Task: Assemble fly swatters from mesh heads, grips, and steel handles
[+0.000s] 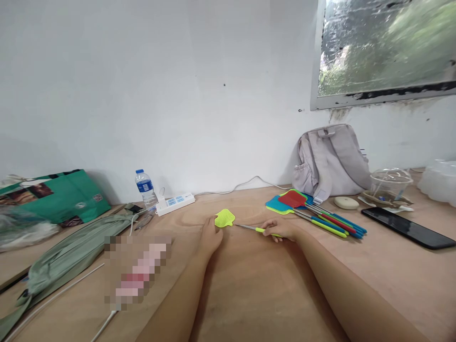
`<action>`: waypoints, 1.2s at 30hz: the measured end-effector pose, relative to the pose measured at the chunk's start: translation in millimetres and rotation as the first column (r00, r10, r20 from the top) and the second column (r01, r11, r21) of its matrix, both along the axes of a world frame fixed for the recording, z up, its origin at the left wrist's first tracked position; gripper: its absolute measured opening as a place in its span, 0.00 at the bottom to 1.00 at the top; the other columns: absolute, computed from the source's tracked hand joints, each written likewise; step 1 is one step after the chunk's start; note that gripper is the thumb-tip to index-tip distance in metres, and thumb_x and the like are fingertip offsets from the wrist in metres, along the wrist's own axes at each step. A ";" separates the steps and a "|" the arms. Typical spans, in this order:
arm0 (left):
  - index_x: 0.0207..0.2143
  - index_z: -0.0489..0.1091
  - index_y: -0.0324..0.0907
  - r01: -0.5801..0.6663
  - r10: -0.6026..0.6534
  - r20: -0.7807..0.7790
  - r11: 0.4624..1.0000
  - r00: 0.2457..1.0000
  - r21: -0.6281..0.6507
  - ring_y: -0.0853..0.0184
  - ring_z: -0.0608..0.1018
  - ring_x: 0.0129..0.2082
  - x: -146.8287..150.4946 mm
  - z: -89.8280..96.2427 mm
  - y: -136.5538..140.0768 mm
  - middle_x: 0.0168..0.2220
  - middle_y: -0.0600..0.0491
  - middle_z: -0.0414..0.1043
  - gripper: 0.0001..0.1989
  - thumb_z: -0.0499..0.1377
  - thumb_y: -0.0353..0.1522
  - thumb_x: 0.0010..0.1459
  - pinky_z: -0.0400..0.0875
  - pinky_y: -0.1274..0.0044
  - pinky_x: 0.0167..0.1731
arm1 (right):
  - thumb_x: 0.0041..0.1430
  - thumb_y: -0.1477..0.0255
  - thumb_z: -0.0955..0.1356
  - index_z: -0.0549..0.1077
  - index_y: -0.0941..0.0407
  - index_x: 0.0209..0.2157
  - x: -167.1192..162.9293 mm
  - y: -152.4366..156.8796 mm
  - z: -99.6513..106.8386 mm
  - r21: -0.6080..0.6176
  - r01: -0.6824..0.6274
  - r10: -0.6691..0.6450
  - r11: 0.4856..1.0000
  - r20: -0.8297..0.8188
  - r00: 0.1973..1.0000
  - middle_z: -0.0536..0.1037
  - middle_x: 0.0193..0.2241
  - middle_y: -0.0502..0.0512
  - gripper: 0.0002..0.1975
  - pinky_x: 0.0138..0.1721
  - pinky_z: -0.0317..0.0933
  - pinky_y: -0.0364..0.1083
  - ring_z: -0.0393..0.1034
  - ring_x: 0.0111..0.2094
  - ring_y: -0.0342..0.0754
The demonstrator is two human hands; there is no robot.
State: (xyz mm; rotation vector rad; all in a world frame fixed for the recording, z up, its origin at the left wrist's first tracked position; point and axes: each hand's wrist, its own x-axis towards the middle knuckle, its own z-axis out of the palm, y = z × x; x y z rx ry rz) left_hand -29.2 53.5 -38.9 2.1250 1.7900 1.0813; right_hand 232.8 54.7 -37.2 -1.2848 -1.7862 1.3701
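Note:
A yellow-green mesh fly swatter head (224, 218) is pinched at its left edge by my left hand (211, 235), just above the table. My right hand (281, 229) is closed around the yellow-green grip of a telescopic fly swatter handle (245, 227). Its thin metal rod points left, the tip close to the head's lower right corner; whether they touch I cannot tell. Just beyond my right hand lies a pile of fly swatters with blue, red and green heads, a red head (292, 198) on top and metal rods fanned toward the right.
At the back stand a grey backpack (329, 159), a power strip (176, 203) and a water bottle (145, 186). To the right are a black phone (408, 228), a cream-coloured case (346, 203) and a plastic cup (390, 183). Leftward lie a green bag (67, 199), greyish-green cloth (76, 247) and cables.

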 end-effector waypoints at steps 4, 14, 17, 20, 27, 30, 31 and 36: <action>0.48 0.61 0.38 -0.029 0.023 -0.114 0.998 0.993 -0.056 0.64 0.63 0.52 -8.8 -1.2 4.5 0.51 0.46 0.62 0.23 0.50 0.23 0.46 0.54 0.73 0.51 | 0.41 0.73 0.67 0.72 0.59 0.32 -3.4 1.1 -1.9 0.046 -0.032 0.028 0.998 0.083 0.996 0.68 0.14 0.44 0.12 0.11 0.48 0.36 0.57 0.11 0.35; 0.44 0.67 0.41 0.051 -0.091 -0.244 0.985 0.965 -0.166 0.66 0.65 0.50 -4.7 -3.8 0.8 0.49 0.51 0.66 0.20 0.48 0.25 0.49 0.55 0.74 0.51 | 0.43 0.70 0.66 0.74 0.57 0.35 -9.3 -6.7 5.4 0.135 -0.037 0.008 0.990 0.213 0.977 0.69 0.16 0.45 0.14 0.11 0.50 0.36 0.57 0.12 0.35; 0.44 0.67 0.40 0.052 -0.096 -0.259 0.984 0.961 -0.173 0.66 0.65 0.50 -5.0 -2.6 1.2 0.49 0.51 0.66 0.19 0.47 0.25 0.49 0.55 0.75 0.50 | 0.44 0.70 0.66 0.73 0.57 0.37 -10.0 -6.4 5.4 0.139 -0.034 0.002 0.990 0.221 0.975 0.69 0.16 0.45 0.16 0.11 0.51 0.36 0.57 0.12 0.35; 0.45 0.67 0.41 0.043 -0.090 -0.271 0.983 0.958 -0.177 0.66 0.65 0.50 -4.4 -1.5 1.5 0.50 0.51 0.65 0.19 0.47 0.25 0.50 0.56 0.76 0.50 | 0.44 0.70 0.66 0.73 0.57 0.39 -10.0 -5.3 3.9 0.137 -0.035 0.006 0.990 0.207 0.978 0.69 0.16 0.45 0.17 0.11 0.51 0.35 0.57 0.11 0.35; 0.44 0.68 0.42 0.025 -0.091 -0.308 0.977 0.947 -0.212 0.64 0.70 0.43 -0.3 3.9 -3.3 0.42 0.48 0.68 0.19 0.48 0.28 0.50 0.61 0.76 0.43 | 0.44 0.70 0.66 0.73 0.57 0.38 -11.2 -2.6 -0.9 0.131 -0.021 -0.003 0.991 0.184 0.983 0.70 0.19 0.45 0.17 0.10 0.50 0.35 0.56 0.11 0.33; 0.44 0.69 0.46 0.025 -0.099 -0.331 0.975 0.938 -0.221 0.63 0.70 0.39 3.3 6.6 -8.0 0.39 0.49 0.67 0.19 0.49 0.30 0.50 0.63 0.74 0.40 | 0.44 0.70 0.65 0.73 0.57 0.39 -12.1 -2.0 -1.7 0.134 -0.008 -0.017 0.991 0.185 0.982 0.69 0.16 0.44 0.17 0.10 0.51 0.35 0.57 0.11 0.34; 0.44 0.69 0.47 0.028 -0.104 -0.342 0.975 0.934 -0.219 0.62 0.70 0.39 4.6 7.3 -9.3 0.39 0.49 0.66 0.19 0.49 0.30 0.50 0.63 0.73 0.40 | 0.44 0.70 0.65 0.73 0.57 0.39 -12.3 -2.1 -1.6 0.135 -0.007 -0.018 0.991 0.189 0.982 0.68 0.15 0.44 0.17 0.10 0.51 0.35 0.57 0.11 0.35; 0.43 0.69 0.47 0.049 -0.125 -0.347 0.974 0.929 -0.219 0.64 0.70 0.37 7.4 6.8 -11.0 0.36 0.50 0.65 0.18 0.48 0.29 0.51 0.63 0.74 0.39 | 0.44 0.69 0.65 0.74 0.58 0.38 -11.1 -4.7 1.6 0.145 -0.014 -0.015 0.989 0.200 0.980 0.65 0.12 0.43 0.16 0.10 0.51 0.36 0.56 0.11 0.35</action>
